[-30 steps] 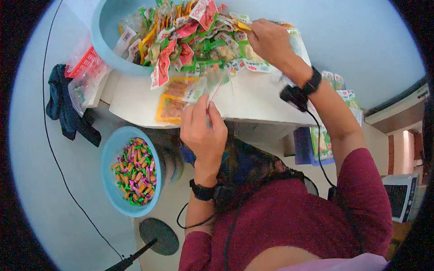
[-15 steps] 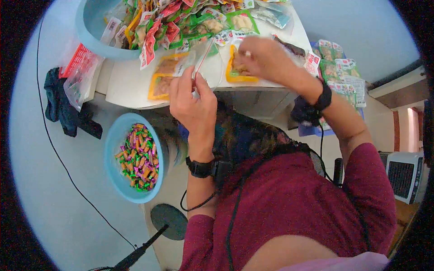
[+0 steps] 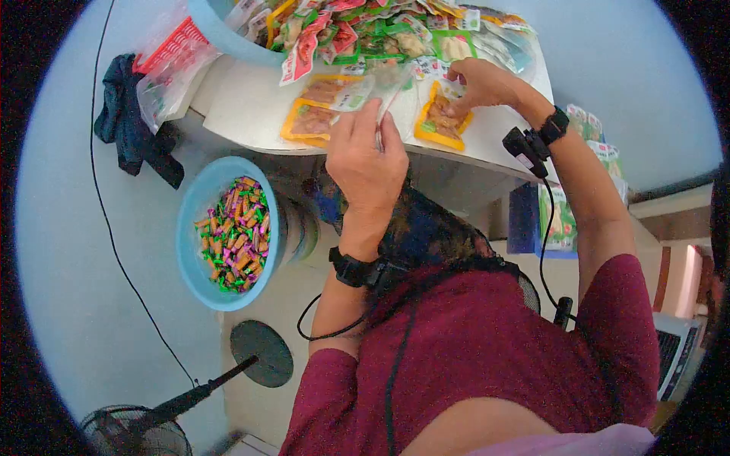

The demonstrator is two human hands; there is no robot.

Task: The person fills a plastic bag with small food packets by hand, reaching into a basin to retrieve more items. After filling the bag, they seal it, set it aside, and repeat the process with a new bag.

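My left hand [image 3: 366, 163] pinches the edge of a clear plastic bag [image 3: 391, 80] between thumb and fingers, at the table's near edge. Two yellow-edged food packets lie side by side just left of it, the nearer packet [image 3: 310, 121] partly overlapped by the clear plastic. My right hand [image 3: 487, 85] curls around the upper right side of another yellow-edged food packet [image 3: 439, 125], its thumb on the front. That packet is tilted, with brownish food showing through its window.
A large blue basin [image 3: 228, 34] and a heap of colourful packets [image 3: 365, 34] fill the back of the white table [image 3: 243, 114]. Below left stands a blue bucket [image 3: 186, 262] of wrapped sweets. A fan [image 3: 137, 425] is at the lower left. Green packets [image 3: 559, 220] sit at the right.
The view has shifted, moving the scene mostly rightward. My right hand has drawn back from over the yellow-edged packet to its upper right side, and the packet has turned. My left hand keeps the bag edge.
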